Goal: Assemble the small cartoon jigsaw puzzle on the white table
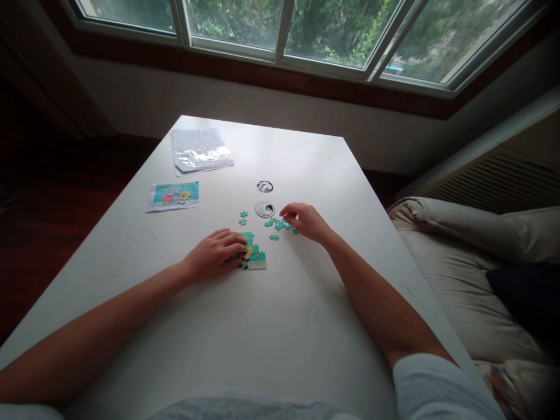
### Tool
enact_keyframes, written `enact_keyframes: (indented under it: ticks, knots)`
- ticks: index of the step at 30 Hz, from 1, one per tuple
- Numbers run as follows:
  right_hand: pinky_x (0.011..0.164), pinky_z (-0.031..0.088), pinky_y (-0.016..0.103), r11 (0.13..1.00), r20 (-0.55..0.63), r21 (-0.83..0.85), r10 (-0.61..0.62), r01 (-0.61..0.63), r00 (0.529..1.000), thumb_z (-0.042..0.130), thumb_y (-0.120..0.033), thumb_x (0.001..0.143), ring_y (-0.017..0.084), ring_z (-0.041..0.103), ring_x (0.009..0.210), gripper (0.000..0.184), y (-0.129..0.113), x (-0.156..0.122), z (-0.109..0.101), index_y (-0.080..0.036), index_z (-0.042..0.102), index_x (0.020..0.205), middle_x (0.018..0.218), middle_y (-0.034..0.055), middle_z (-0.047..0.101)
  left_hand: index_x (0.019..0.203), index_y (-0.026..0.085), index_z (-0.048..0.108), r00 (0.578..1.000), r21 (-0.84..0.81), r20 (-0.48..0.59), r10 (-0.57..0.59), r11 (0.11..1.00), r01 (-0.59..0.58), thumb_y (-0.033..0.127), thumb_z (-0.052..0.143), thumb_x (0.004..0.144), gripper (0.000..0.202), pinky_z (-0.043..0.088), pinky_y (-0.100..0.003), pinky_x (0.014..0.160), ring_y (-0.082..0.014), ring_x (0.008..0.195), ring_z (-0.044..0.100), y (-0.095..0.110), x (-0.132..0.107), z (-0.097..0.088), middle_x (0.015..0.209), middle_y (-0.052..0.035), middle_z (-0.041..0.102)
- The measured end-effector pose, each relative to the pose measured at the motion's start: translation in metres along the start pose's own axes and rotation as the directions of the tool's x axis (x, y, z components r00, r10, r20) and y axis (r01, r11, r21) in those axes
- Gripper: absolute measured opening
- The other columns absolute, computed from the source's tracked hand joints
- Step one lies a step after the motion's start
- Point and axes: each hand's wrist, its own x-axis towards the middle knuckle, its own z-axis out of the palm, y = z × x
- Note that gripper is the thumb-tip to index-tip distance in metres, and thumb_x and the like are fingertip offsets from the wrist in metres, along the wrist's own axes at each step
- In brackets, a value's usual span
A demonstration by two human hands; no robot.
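A partly joined jigsaw puzzle (258, 262), with a yellow cartoon figure and a teal background, lies on the white table. Resting on its left part is my left hand (217, 252), fingers stretched out and loosely spread, which hides that side. Loose teal puzzle pieces (280, 224) are heaped beyond the puzzle to the right. Over the heap's right end, my right hand (304, 220) has thumb and forefinger drawn together; what sits between the fingertips is too small to make out. A single piece (273, 237) lies nearer me, and two more pieces (243, 217) lie behind the puzzle.
A printed cartoon picture (177, 195) lies left of the puzzle. Behind it are papers in a clear plastic sleeve (202, 150). Two round metallic-looking discs (265, 209) sit beyond the pieces. The white table (271, 332) ends before the window wall; a beige sofa (459, 262) stands right.
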Motion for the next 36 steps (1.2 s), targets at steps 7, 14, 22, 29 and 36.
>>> enact_keyframes:
  ticks: [7,14,22,29,36]
  knots:
    - [0.081,0.038,0.031,0.978,0.127,-0.046,-0.195,0.202,0.973,0.07,-0.024,0.089,0.018,0.058,0.085,0.009,-0.014,-0.013,0.004,-0.022,0.075,0.097,0.088,0.0042,0.071,0.116,0.025,0.064,1.0,-0.002,-0.011,0.0,1.0,-0.001,0.027,0.053,0.099,0.021,0.043,-0.045,0.112,-0.0229,0.118,0.061,0.002,0.0,0.0,0.126,-0.0068,0.067]
    - [0.08,0.035,0.032,0.95,0.203,-0.176,-0.22,0.256,0.954,0.071,-0.02,0.088,0.021,0.056,0.091,0.01,-0.034,-0.018,0.012,-0.023,0.073,0.098,0.096,0.0064,0.07,0.116,0.025,0.066,1.0,-0.003,-0.019,-0.008,1.0,0.008,0.027,0.053,0.099,0.021,0.042,-0.044,0.112,-0.0226,0.118,0.061,0.002,0.0,-0.001,0.126,-0.0065,0.067]
    - [0.079,0.036,0.032,0.95,0.198,-0.207,-0.192,0.232,0.961,0.064,-0.015,0.091,0.021,0.053,0.092,0.01,-0.039,-0.019,0.016,-0.021,0.07,0.096,0.101,0.0076,0.069,0.117,0.025,0.065,1.0,0.0,-0.016,-0.006,1.0,0.006,0.027,0.052,0.099,0.022,0.042,-0.044,0.112,-0.0226,0.118,0.061,0.004,0.001,-0.002,0.128,-0.007,0.067]
    - [0.082,0.038,0.031,0.965,0.184,-0.139,-0.194,0.221,0.964,0.067,-0.012,0.082,0.021,0.053,0.091,0.013,-0.038,-0.019,0.021,-0.021,0.067,0.092,0.1,0.0065,0.066,0.122,0.025,0.063,1.0,-0.004,0.009,-0.006,1.0,0.006,0.028,0.053,0.099,0.025,0.039,-0.045,0.116,-0.0229,0.125,0.059,0.001,0.0,0.0,0.135,-0.007,0.064]
    - [0.078,0.037,0.029,0.98,0.153,-0.028,-0.191,0.198,0.97,0.063,-0.009,0.08,0.017,0.055,0.082,0.014,-0.039,-0.018,0.026,-0.02,0.064,0.089,0.086,0.0028,0.066,0.129,0.027,0.062,0.999,0.061,-0.032,0.006,0.998,-0.004,0.029,0.053,0.099,0.032,0.035,-0.048,0.119,-0.025,0.137,0.051,-0.002,-0.004,0.001,0.145,-0.0058,0.059]
